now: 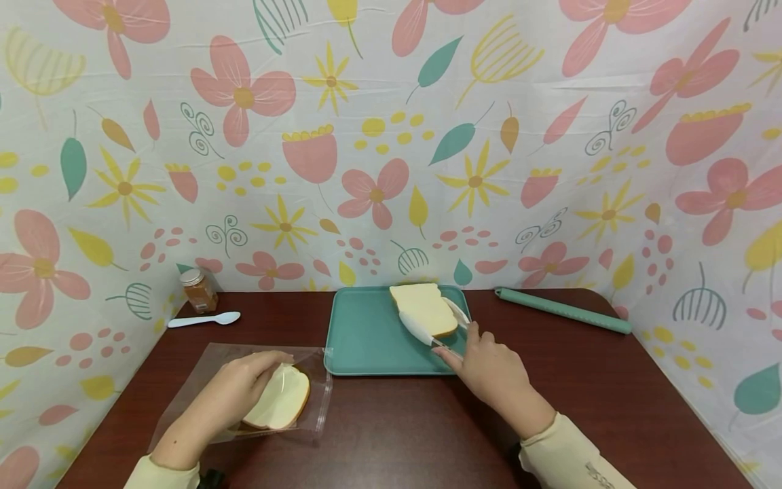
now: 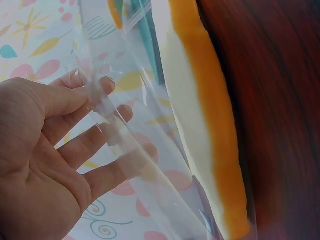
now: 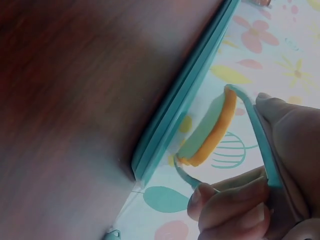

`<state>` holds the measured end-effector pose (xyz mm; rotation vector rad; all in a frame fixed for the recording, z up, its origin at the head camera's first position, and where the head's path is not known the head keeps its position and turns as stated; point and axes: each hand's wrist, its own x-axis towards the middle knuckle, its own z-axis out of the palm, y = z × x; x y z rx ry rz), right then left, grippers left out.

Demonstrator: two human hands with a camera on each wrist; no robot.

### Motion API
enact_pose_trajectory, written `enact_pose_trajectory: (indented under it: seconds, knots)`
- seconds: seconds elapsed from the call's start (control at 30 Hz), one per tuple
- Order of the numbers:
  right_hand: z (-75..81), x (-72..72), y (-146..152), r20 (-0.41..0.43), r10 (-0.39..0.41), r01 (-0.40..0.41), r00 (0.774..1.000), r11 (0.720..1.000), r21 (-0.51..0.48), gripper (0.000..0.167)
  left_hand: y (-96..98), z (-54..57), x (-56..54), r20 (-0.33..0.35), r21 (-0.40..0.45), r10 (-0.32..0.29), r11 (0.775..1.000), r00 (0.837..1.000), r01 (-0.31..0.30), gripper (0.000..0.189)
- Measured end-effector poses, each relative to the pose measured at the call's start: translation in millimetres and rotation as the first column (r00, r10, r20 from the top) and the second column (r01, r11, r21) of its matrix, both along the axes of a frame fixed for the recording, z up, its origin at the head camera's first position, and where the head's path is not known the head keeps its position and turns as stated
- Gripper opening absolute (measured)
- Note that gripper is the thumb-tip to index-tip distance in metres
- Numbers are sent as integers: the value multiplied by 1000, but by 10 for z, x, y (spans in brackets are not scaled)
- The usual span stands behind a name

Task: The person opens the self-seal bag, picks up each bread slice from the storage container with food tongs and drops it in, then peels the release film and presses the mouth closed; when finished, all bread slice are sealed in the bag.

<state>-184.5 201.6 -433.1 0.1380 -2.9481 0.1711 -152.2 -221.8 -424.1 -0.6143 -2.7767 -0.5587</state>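
My right hand (image 1: 496,367) grips a pair of tongs (image 3: 262,142), white-tipped in the head view. Between their tips is a slice of bread (image 1: 424,307) with an orange-brown crust, over the right part of the green tray (image 1: 366,339). In the right wrist view the slice (image 3: 212,130) appears lifted above the tray rim (image 3: 185,87). At the left, my left hand (image 1: 241,387) pinches the film of a clear plastic bag (image 1: 320,401), its thumb and fingers at the film in the left wrist view. Another bread slice (image 1: 284,401) lies inside that bag.
Back left on the dark wooden table (image 1: 397,435) stands a small jar (image 1: 199,292) with a silver lid, with a white spoon (image 1: 204,319) before it. A green rod (image 1: 562,311) lies back right. Flower-patterned cloth (image 1: 379,136) rises behind the table.
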Motion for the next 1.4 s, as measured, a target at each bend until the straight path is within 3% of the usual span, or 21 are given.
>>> enact_pose_trajectory:
  seconds: [0.2,0.4,0.57,0.67,0.87,1.03,1.13,1.3,1.4]
  knots:
    - [22,19,4,-28,24,-25,999,999,-37,99,-3,-15,-3,-2,-9,2,1000,1000,-2,25]
    - [79,100,-3,-132,133,-136,982,991,-11,92,0,-3,1,-2,-3,3,1000,1000,-3,26]
    - [121,150,-5,-103,205,-207,973,978,-6,93,1,9,9,4,-3,11,1000,1000,-11,27]
    - [117,170,-4,-129,246,-247,961,969,12,94,2,13,12,5,-4,9,1000,1000,-9,27]
    - [96,206,16,-255,346,-338,903,938,77,91,3,17,5,-10,-14,3,1000,1000,-3,28]
    - [72,210,39,-334,460,-426,823,888,173,95,-4,25,-1,-10,-9,0,1000,1000,0,29]
    - [52,200,46,-333,519,-471,787,855,218,96,-6,26,0,-11,-10,-2,1000,1000,1,29]
    - [23,197,33,-295,578,-523,761,815,248,95,-12,22,4,-18,-12,-3,1000,1000,3,30]
    - [-5,200,10,-302,609,-547,733,792,271,94,-14,25,6,-25,-15,-3,1000,1000,3,31]
